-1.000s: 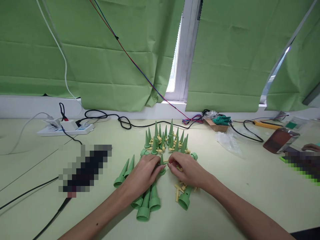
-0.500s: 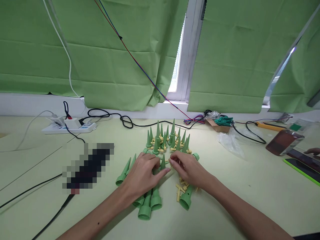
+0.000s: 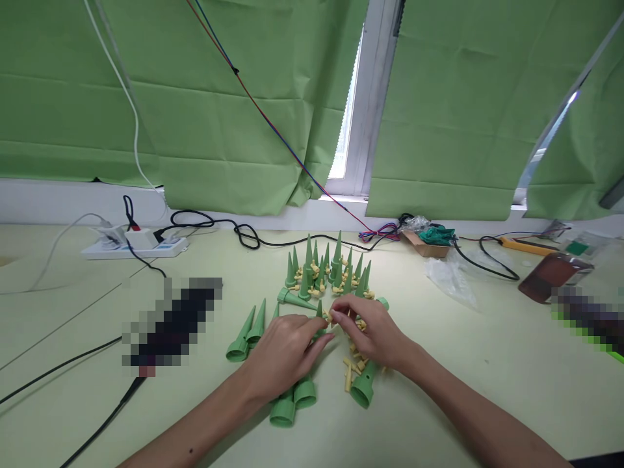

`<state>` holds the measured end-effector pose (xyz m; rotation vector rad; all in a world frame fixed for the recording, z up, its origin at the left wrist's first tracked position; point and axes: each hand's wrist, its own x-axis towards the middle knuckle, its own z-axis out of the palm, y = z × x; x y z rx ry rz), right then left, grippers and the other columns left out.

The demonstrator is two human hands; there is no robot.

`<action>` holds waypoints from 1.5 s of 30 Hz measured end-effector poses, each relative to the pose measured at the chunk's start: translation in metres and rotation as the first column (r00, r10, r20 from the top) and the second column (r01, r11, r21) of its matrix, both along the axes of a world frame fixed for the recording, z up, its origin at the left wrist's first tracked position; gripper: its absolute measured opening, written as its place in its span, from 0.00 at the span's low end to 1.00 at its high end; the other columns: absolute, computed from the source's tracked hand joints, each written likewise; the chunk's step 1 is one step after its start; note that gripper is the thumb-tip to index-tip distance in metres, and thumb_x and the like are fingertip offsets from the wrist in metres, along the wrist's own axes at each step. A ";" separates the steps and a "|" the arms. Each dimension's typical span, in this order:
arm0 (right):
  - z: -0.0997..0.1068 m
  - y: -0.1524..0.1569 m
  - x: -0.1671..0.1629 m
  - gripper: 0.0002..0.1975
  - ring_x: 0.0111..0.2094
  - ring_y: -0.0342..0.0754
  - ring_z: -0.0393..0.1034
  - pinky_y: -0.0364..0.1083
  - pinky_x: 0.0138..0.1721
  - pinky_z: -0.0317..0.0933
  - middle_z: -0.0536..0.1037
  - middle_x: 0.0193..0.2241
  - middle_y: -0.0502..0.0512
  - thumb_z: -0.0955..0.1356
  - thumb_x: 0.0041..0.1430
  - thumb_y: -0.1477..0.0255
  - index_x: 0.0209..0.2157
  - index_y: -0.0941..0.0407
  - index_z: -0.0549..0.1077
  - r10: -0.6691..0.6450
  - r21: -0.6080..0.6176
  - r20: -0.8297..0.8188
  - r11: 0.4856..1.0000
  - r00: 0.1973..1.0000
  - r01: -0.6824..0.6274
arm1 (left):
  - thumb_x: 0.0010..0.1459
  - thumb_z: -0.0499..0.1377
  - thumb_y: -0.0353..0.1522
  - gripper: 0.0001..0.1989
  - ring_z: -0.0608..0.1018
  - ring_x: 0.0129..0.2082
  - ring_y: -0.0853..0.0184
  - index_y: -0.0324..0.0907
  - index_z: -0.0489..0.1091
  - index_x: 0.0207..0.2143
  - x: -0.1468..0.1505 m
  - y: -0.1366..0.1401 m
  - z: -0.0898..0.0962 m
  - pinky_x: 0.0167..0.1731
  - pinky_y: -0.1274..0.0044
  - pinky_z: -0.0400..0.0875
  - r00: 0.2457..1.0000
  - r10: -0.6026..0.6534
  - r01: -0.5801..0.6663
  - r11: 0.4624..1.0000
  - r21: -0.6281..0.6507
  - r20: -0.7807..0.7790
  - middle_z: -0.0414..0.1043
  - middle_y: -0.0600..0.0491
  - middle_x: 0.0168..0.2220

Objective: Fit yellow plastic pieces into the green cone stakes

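Note:
My left hand (image 3: 287,351) is closed around a green plastic cone spike (image 3: 320,308), whose pointed tip shows above the fingers. Close against it, my right hand (image 3: 373,330) pinches a small yellow plastic fitting (image 3: 328,317) between thumb and fingertips, at the side of the spike. Whether the fitting is inside the spike cannot be seen. Loose yellow fittings (image 3: 348,374) and a lying green spike (image 3: 363,388) are below my right hand. More green spikes (image 3: 283,411) lie under and left of my left hand, partly covered by it.
Behind my hands stands a group of upright green spikes (image 3: 305,283) with yellow fittings on them. A power strip (image 3: 136,249) sits back left, a small cardboard box (image 3: 429,247) back right. A clear plastic bag (image 3: 451,281) and a dark reddish device (image 3: 553,276) are on the right.
My left hand has shifted slightly, its fingers now nearer the fitting and my right fingertips. A lying spike behind it and spikes to its left are more uncovered. My right hand has barely moved.

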<state>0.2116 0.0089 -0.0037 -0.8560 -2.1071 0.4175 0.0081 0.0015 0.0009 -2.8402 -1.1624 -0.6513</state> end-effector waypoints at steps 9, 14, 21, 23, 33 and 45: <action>0.001 -0.002 -0.003 0.07 0.28 0.44 0.68 0.42 0.30 0.63 0.74 0.30 0.52 0.61 0.69 0.72 0.39 0.55 0.69 0.020 0.019 -0.049 1.000 0.999 -0.019 | 0.69 0.47 0.37 0.17 0.72 0.22 0.67 0.41 0.71 0.33 -0.003 0.003 -0.001 0.24 0.77 0.59 0.998 0.016 -0.018 1.000 0.020 0.068 0.72 0.53 0.23; 0.003 -0.003 -0.003 0.08 0.28 0.44 0.69 0.43 0.31 0.64 0.74 0.30 0.52 0.60 0.70 0.72 0.39 0.55 0.69 0.019 0.044 -0.067 0.999 0.998 -0.016 | 0.69 0.48 0.36 0.14 0.75 0.25 0.66 0.41 0.71 0.38 -0.003 0.002 -0.002 0.26 0.77 0.61 0.992 0.028 -0.022 0.998 -0.051 0.120 0.75 0.52 0.26; 0.002 -0.002 -0.003 0.07 0.30 0.44 0.68 0.43 0.31 0.63 0.75 0.33 0.53 0.61 0.69 0.73 0.40 0.55 0.70 0.025 0.045 -0.052 0.999 0.998 -0.023 | 0.69 0.48 0.32 0.13 0.73 0.23 0.68 0.41 0.67 0.32 -0.003 0.003 -0.003 0.25 0.78 0.59 0.989 0.014 -0.012 1.000 -0.017 0.147 0.71 0.55 0.24; 0.003 -0.003 -0.002 0.06 0.31 0.44 0.68 0.43 0.31 0.63 0.75 0.33 0.53 0.62 0.68 0.72 0.40 0.55 0.69 0.022 0.049 -0.037 0.999 0.999 -0.020 | 0.69 0.48 0.32 0.13 0.73 0.23 0.68 0.41 0.67 0.32 -0.003 0.004 -0.003 0.25 0.78 0.59 0.989 0.012 -0.011 1.000 -0.004 0.145 0.71 0.55 0.24; -0.001 0.001 -0.002 0.03 0.29 0.44 0.65 0.43 0.32 0.59 0.71 0.31 0.52 0.63 0.68 0.73 0.39 0.56 0.68 0.050 0.121 0.053 0.991 0.997 -0.056 | 0.69 0.48 0.32 0.11 0.72 0.23 0.68 0.41 0.67 0.34 -0.003 0.003 -0.006 0.24 0.78 0.59 0.993 -0.040 0.035 0.999 0.040 0.116 0.70 0.56 0.24; -0.004 0.007 0.000 0.03 0.29 0.44 0.65 0.42 0.31 0.58 0.72 0.30 0.52 0.63 0.67 0.75 0.37 0.56 0.68 -0.043 0.148 0.001 0.988 0.999 0.043 | 0.64 0.56 0.35 0.14 0.73 0.28 0.67 0.45 0.61 0.52 -0.002 0.003 -0.005 0.25 0.78 0.63 0.934 0.130 -0.131 0.991 -0.018 0.332 0.70 0.55 0.34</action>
